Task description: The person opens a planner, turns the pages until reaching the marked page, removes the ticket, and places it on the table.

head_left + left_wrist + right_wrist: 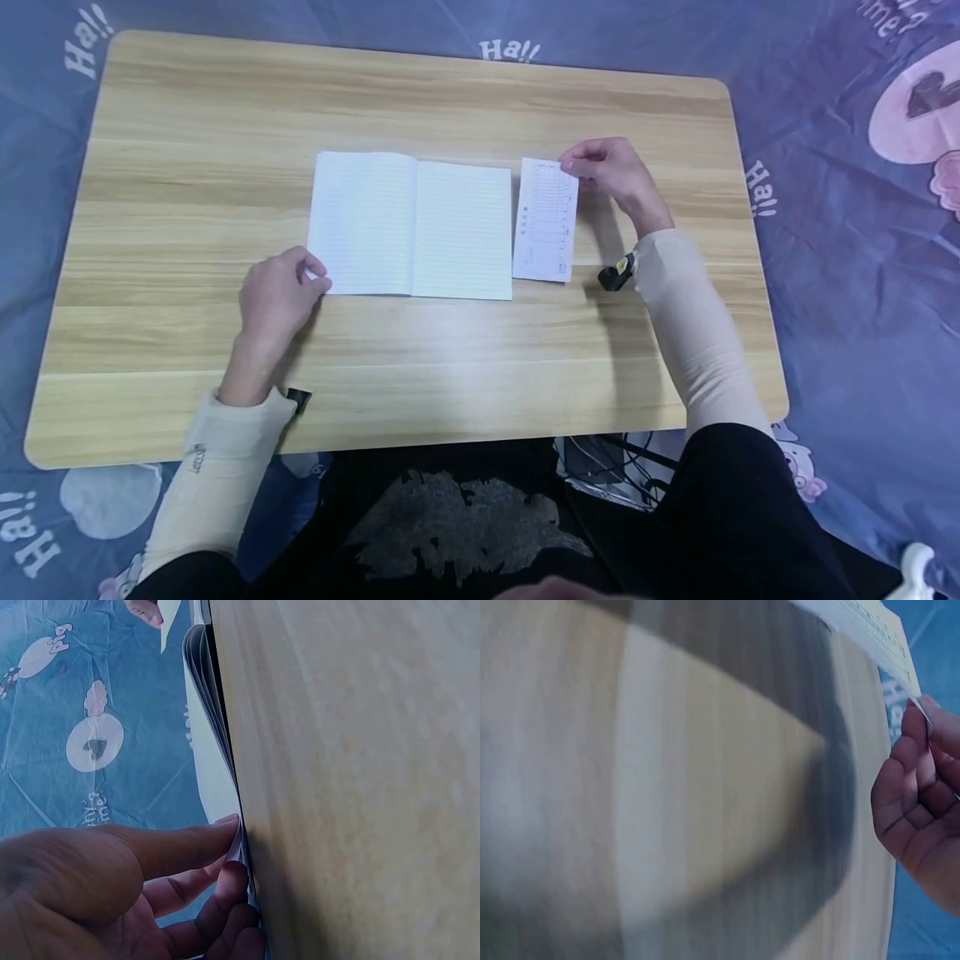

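An open lined notebook (411,225) lies flat in the middle of the wooden table (420,367). My left hand (281,290) pinches the near left corner of its left page; in the left wrist view my thumb and fingers (225,879) grip the page edge of the notebook (210,761). Just right of the notebook is a narrow printed slip of paper (547,219). My right hand (609,171) pinches its far right corner, and the right wrist view shows the slip (874,634) lifted slightly off the table with my fingertips (915,735) on its corner.
The table sits on a blue patterned cloth (855,233) that surrounds it on all sides. Small black wrist devices (617,272) sit at both sleeves. Cables (615,467) lie below the near table edge.
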